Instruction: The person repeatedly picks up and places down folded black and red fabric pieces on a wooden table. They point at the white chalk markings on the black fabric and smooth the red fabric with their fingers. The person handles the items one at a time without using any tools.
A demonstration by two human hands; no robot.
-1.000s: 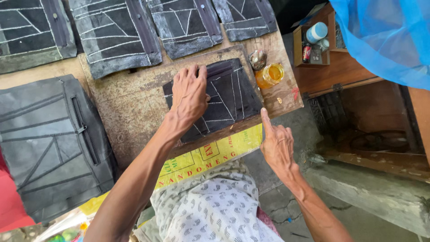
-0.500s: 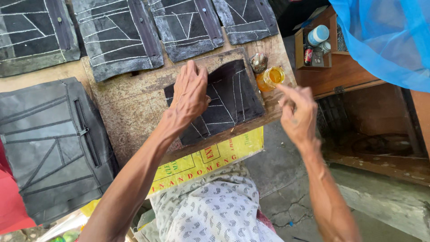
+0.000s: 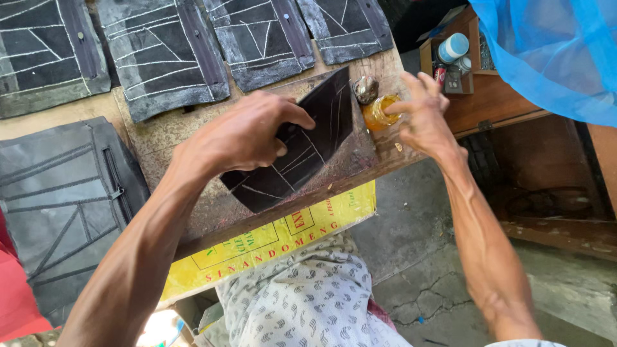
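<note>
My left hand (image 3: 247,132) grips a dark leather piece (image 3: 308,151) marked with white chalk lines and lifts its far edge off the worn wooden board (image 3: 193,205). My right hand (image 3: 421,112) reaches over the board's right end, with a fingertip at the mouth of a small jar of amber liquid (image 3: 375,112). A small dark lump (image 3: 366,88) sits just behind the jar.
Several chalk-lined dark panels (image 3: 164,54) lie in a row at the back. A larger dark panel with a zip (image 3: 61,205) lies at left. A wooden box with small containers (image 3: 453,54) and blue netting (image 3: 553,51) are at right. Yellow printed sheeting (image 3: 283,241) hangs under the board.
My left hand went from pressing flat on the leather piece to gripping it and tilting it up. My right hand rose from the board's edge to the amber jar.
</note>
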